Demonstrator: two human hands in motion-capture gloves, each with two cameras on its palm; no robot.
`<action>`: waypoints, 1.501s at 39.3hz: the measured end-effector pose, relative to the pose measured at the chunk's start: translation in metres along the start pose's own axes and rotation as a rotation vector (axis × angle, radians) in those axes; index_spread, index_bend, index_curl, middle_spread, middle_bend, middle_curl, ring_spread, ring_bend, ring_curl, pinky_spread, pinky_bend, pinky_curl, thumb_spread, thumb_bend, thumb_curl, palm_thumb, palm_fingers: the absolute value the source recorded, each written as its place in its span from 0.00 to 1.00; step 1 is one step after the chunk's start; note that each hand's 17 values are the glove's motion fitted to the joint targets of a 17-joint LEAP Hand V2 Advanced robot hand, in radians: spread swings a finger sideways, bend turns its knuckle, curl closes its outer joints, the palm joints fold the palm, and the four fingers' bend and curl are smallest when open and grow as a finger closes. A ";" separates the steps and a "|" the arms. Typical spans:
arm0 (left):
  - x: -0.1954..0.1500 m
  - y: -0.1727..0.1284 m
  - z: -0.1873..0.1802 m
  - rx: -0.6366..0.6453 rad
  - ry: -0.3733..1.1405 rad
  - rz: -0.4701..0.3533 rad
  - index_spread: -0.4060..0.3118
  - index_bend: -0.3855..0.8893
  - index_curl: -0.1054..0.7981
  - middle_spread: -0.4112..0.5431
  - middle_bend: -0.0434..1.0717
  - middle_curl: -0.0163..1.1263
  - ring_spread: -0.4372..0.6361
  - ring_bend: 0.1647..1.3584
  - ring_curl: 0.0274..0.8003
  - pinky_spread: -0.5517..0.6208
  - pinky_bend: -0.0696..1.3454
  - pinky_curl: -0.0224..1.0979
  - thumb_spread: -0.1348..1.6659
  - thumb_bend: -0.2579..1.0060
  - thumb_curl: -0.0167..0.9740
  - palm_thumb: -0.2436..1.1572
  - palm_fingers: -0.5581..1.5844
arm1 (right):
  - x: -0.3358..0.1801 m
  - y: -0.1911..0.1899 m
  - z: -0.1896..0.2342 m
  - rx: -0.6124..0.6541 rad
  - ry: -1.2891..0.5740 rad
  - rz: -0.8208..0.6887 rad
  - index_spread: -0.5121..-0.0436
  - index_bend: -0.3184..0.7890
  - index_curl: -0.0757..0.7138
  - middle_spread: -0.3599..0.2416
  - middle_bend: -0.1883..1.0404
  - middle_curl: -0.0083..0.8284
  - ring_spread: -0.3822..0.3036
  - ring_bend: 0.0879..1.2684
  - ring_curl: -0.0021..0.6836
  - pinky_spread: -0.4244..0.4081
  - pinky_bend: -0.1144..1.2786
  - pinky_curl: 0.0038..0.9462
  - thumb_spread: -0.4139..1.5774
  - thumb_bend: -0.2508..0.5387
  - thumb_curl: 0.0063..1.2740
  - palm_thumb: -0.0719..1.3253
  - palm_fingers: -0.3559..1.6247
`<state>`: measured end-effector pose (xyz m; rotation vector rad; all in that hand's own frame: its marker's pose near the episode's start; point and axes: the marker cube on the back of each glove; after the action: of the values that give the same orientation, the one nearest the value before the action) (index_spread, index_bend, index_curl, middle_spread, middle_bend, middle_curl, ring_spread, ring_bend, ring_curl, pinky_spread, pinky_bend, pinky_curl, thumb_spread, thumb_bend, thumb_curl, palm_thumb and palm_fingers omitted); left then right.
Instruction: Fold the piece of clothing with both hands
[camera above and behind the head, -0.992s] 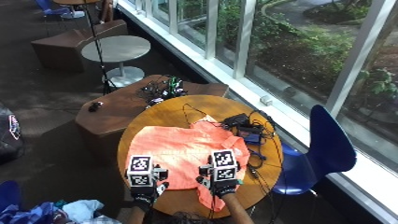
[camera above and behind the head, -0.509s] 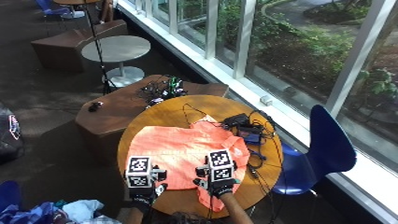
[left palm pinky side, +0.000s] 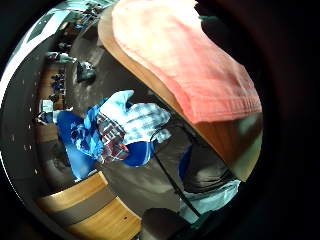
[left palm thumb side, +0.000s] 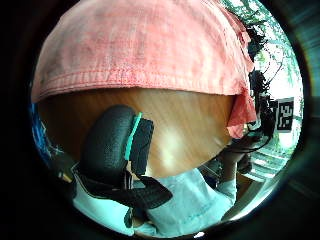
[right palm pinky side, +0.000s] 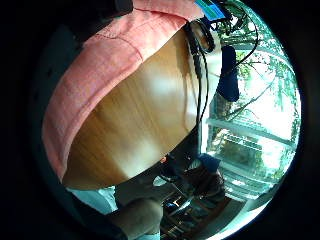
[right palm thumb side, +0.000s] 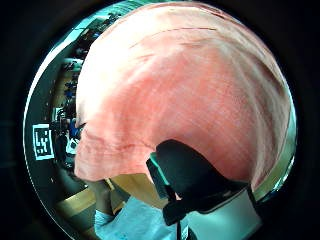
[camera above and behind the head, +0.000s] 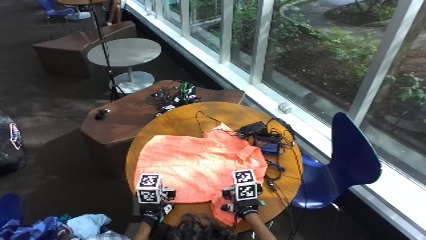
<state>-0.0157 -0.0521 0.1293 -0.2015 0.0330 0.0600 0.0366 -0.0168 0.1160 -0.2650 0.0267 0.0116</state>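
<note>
Orange shirt (camera above and behind the head: 200, 167) spread flat on round table (camera above and behind the head: 173, 120) for folding, 2 hands (camera above and behind the head: 152, 210) (camera above and behind the head: 245, 205) poised at its near hem, finger states impossible to tell.

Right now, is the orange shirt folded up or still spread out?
Spread out. The orange shirt lies flat across the round table, with no fold showing.

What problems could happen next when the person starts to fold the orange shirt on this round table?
The orange shirt lies close to the cables and small devices on the round table, so a lifted sleeve might catch them. One part hangs over the near edge and may slip. Neither the left hand nor the right hand visibly grips cloth yet.
</note>
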 end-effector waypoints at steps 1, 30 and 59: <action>-0.001 -0.002 0.003 0.011 0.015 0.008 0.50 0.37 0.31 0.53 0.24 0.33 0.62 0.46 0.36 0.76 0.51 0.29 0.70 0.20 0.29 0.30 0.32 | 0.001 -0.001 0.002 0.003 -0.009 -0.001 0.38 0.37 0.30 0.69 0.31 0.38 0.83 0.29 0.35 0.82 0.58 0.37 0.75 0.31 0.21 0.21 0.21; -0.029 0.077 -0.109 0.331 0.145 0.279 0.14 0.47 0.53 0.09 0.34 0.41 0.06 0.41 0.44 0.23 0.35 0.32 0.68 0.31 0.44 0.73 0.85 | 0.050 0.055 -0.117 0.311 0.106 -0.417 0.38 0.49 0.56 0.12 0.43 0.51 0.08 0.46 0.55 0.17 0.40 0.35 0.78 0.52 0.28 0.65 0.87; -0.067 -0.192 -0.066 -0.147 0.123 0.062 0.09 0.45 0.60 0.04 0.41 0.44 0.01 0.49 0.53 0.18 0.31 0.38 0.67 0.20 0.44 0.80 0.87 | 0.001 -0.244 -0.122 0.222 -0.265 -0.193 0.43 0.48 0.60 0.14 0.63 0.60 0.22 0.66 0.73 0.05 0.46 0.41 0.72 0.31 0.27 0.69 0.92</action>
<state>-0.0719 -0.2572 0.1059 -0.3511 0.1581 0.1121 0.0379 -0.2845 0.0618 -0.0416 -0.2600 -0.1476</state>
